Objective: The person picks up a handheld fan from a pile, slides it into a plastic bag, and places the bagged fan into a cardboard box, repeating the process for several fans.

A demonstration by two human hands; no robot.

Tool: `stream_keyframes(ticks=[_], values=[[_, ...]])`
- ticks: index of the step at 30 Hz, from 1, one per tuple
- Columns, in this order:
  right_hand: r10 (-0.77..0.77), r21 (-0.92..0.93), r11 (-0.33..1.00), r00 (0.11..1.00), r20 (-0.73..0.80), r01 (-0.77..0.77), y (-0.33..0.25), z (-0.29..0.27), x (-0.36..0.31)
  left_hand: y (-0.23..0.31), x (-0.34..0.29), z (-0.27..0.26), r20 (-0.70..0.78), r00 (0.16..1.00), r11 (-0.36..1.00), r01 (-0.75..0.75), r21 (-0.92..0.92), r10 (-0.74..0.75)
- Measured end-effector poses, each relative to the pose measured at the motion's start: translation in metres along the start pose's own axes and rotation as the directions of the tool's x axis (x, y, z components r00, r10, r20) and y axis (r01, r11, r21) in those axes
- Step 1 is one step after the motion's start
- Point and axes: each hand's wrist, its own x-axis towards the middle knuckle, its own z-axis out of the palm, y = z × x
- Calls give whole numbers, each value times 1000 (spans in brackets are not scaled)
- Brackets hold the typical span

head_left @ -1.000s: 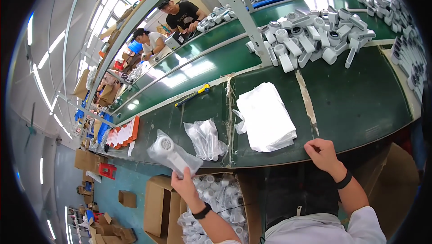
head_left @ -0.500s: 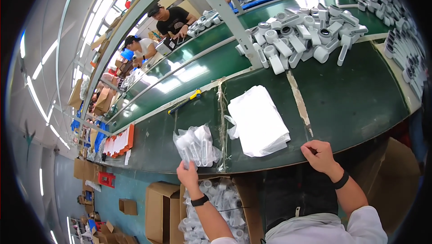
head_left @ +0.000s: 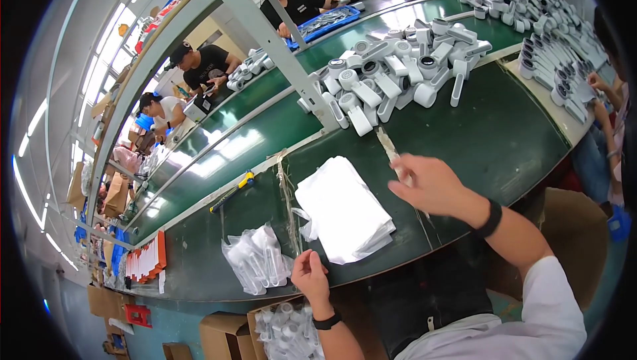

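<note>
Since a moment ago, the right grip has swung up from the near edge of the counter toward the grey-white pile, and the left grip has come away from the bagged devices. From where I stand, the right one hangs loosely parted, thumb apart from blurred fingers; the left is curled, and I cannot tell whether it pinches anything. Those bagged devices lie just left of the left grip. Between both grips rests a stack of flat white sheets. Beyond the right grip, well apart, sprawls the pile of handheld devices. Below the left grip stands an open carton holding more bagged pieces.
</note>
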Motion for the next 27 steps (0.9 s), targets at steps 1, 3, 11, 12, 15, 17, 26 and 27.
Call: stream_keyframes(ticks=[1, 3, 11, 12, 15, 17, 26, 27], values=[[-7, -81, 997, 1000, -23, 5, -1, 5, 20, 4, 2, 4, 11, 997, 992, 78, -96, -77], [57, -258, 964, 998, -30, -63, 0, 25, 65, -2, 4, 6, -27, 997, 991, 68, -117, -71], [100, -520, 843, 990, -97, -136, 43, 89, 157, -9, 3, 6, 22, 999, 999, 47, 24, -47], [103, -567, 813, 991, -84, -132, 55, 90, 164, -9, 3, 8, 25, 999, 999, 48, 18, -48], [21, -600, 784, 972, -232, -160, 84, 96, 173, -8, 4, 13, 43, 998, 999, 49, 21, -50], [67, -417, 893, 965, -252, -171, 60, 84, 165, -7, 4, 5, 41, 998, 997, 45, 64, -48], [359, 857, 501, 930, -80, -120, 29, 16, 76, 9, -9, 9, 17, 973, 956, -229, 184, 230], [344, 926, 357, 939, -9, -121, 25, 8, 58, 22, -16, 9, 97, 901, 829, -428, 359, 423]])
